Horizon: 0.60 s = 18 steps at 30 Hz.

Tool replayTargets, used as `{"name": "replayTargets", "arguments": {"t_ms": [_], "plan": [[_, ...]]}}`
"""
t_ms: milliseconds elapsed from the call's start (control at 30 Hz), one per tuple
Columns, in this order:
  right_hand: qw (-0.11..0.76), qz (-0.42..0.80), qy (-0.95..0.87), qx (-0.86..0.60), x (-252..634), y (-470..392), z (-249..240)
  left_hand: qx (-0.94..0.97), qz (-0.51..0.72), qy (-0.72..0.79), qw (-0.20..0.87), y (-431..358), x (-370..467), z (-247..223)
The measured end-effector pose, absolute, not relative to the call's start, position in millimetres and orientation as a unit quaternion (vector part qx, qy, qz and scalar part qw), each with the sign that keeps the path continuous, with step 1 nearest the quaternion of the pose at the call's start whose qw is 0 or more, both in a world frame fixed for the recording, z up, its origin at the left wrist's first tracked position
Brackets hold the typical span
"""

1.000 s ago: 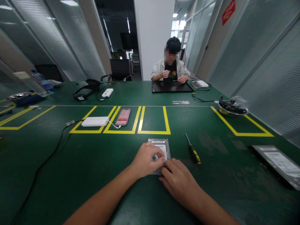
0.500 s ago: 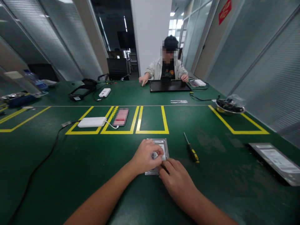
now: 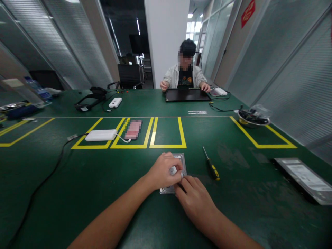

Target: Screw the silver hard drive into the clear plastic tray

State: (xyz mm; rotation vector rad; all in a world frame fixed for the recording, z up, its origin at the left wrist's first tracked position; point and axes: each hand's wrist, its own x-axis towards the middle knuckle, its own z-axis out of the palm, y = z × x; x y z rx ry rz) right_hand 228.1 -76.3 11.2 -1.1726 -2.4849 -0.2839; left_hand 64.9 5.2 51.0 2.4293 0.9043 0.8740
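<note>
A silver hard drive with a white label lies on the green table in front of me, largely covered by my hands. Over its upper part is my left hand, its thumb and fingers curled together; what they pinch is too small to make out. My right hand rests at the drive's lower right edge, fingers bent and close to the left fingertips. Whatever lies between its fingers is hidden. To the right of my hands lies a yellow and black screwdriver.
A larger drive lies at the right. Beyond are yellow tape marks, a white power bank, a phone and a bowl of cables. Across the table a person handles a black panel.
My left fingers have shifted slightly over the drive; my right hand has hardly moved. The other person's hand at the panel's left has drawn back toward the body.
</note>
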Motion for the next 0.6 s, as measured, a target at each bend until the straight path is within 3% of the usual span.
{"name": "replayTargets", "arguments": {"t_ms": [600], "plan": [[0.181,-0.092,-0.886,-0.417,228,-78,12,0.927,0.161,0.319,0.113,25,84,49]]}}
